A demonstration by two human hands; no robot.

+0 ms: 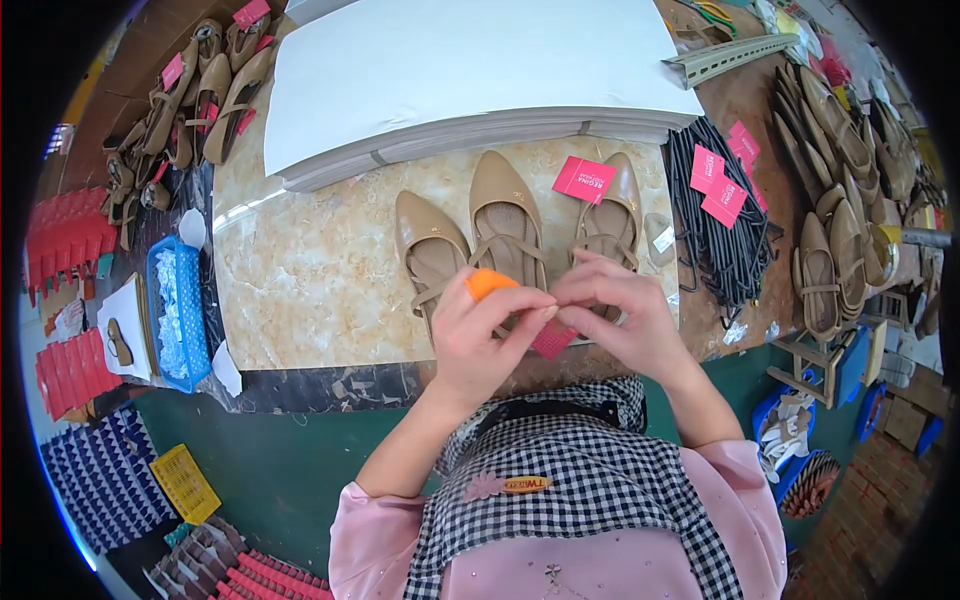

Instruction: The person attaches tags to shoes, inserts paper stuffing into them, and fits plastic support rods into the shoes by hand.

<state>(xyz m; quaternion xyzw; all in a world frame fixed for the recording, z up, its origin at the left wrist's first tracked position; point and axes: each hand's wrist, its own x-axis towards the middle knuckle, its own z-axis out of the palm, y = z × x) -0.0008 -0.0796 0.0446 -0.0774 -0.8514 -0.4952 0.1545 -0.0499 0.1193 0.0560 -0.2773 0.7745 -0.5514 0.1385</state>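
Observation:
My left hand point(480, 335), with an orange band point(490, 284) round one finger, is pinched closed. Its fingertips meet those of my right hand point(625, 312), which is also closed in a pinch. A small pink tag point(553, 340) hangs at the joined fingertips; any string or fastener there is too small to make out. Just beyond my hands lie three tan pointed flats with straps: a left shoe point(430, 228), a middle shoe point(490, 180) and a right shoe point(626, 190). Another pink tag point(584, 180) rests on the right shoe. My hands partly hide the shoes' heel ends.
Behind the shoes stands a thick stack of white sheets point(470, 60). Black hooks point(715, 255) with pink tags lie to the right, near more tan shoes point(818, 275). A blue basket point(203, 315) stands at the left, below tagged shoes point(235, 110). The table's front edge faces me.

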